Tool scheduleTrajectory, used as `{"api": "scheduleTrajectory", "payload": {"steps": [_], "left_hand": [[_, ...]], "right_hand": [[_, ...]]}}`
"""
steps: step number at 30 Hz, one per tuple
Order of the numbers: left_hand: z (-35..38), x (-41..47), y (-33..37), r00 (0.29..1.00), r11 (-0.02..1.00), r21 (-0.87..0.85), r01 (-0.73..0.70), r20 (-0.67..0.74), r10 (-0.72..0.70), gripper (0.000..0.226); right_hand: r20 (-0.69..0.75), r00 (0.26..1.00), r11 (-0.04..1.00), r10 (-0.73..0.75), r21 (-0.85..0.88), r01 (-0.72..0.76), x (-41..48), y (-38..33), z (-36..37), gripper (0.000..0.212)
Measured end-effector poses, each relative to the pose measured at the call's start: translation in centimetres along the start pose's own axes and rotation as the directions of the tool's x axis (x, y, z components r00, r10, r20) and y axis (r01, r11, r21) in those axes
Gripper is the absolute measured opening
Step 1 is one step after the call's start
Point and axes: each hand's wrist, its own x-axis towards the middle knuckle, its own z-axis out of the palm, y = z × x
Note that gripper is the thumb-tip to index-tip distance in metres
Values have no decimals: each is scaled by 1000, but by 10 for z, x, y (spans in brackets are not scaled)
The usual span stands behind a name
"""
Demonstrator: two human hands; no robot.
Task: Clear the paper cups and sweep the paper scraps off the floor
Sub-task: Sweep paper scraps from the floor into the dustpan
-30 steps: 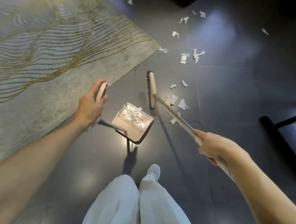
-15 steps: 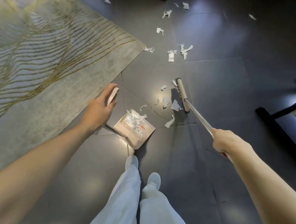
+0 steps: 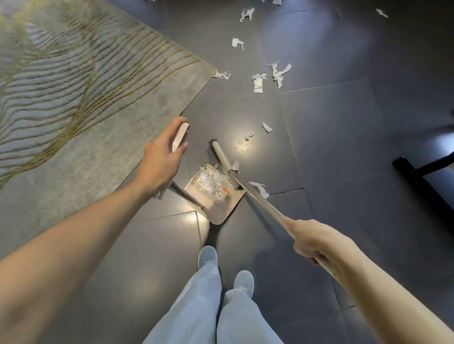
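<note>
**Paper scraps [image 3: 258, 82] at the dustpan [image 3: 216, 207] mouth**

One dark tiled floor [image 3: 337, 127]. One patterned rug [image 3: 62, 70] lies left of the left hand [image 3: 162, 159]. One black furniture frame [image 3: 430, 170] stands well right of the right hand [image 3: 316, 240]. Right fingers clamp one broom [image 3: 257, 196], its head at the pan's mouth. Left fingers curl round the one dustpan's upright handle. A heap of scraps fills the pan. Over a dozen lie loose beyond both hands, with open tile between.

One broom [image 3: 256, 197]. One dustpan [image 3: 217, 213]. One rug [image 3: 61, 84]. One dark frame [image 3: 421, 178] at the right. Two hands: left hand [image 3: 162, 162] and right hand [image 3: 316, 243]. Two shoes [image 3: 208, 256]. Two trouser legs [image 3: 190, 322]. Maybe sixteen loose paper scraps [image 3: 258, 81] on the floor [image 3: 337, 127], some too small and blurry to tell apart. One heap of scraps [image 3: 211, 181] in the dustpan, too bunched up to count.
</note>
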Motion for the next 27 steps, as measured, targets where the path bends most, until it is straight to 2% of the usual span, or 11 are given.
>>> {"api": "scheduleTrajectory", "payload": {"steps": [5,10,16,20,23,27], "left_hand": [[-2,5,0,999,1000,-16,-13,39,13,42],[-5,6,-3,994,999,-12,-36,101,37,43],[-7,0,1,990,996,45,-75,121,69,43],[-1,-5,6,986,989,103,-103,144,88,44],[0,-4,9,986,989,91,-115,130,103,45],[-3,4,4,990,993,67,-98,109,90,48]], "right_hand": [[22,999,995,24,99,-26,-22,14,1,86],[-25,994,969,102,227,-94,-44,36,8,83],[-65,979,954,193,246,-171,-49,51,9,83],[-67,973,958,219,204,-201,-43,46,2,73],[-41,975,961,219,182,-208,-25,33,1,74],[12,991,959,134,252,-132,-8,7,9,79]]}}
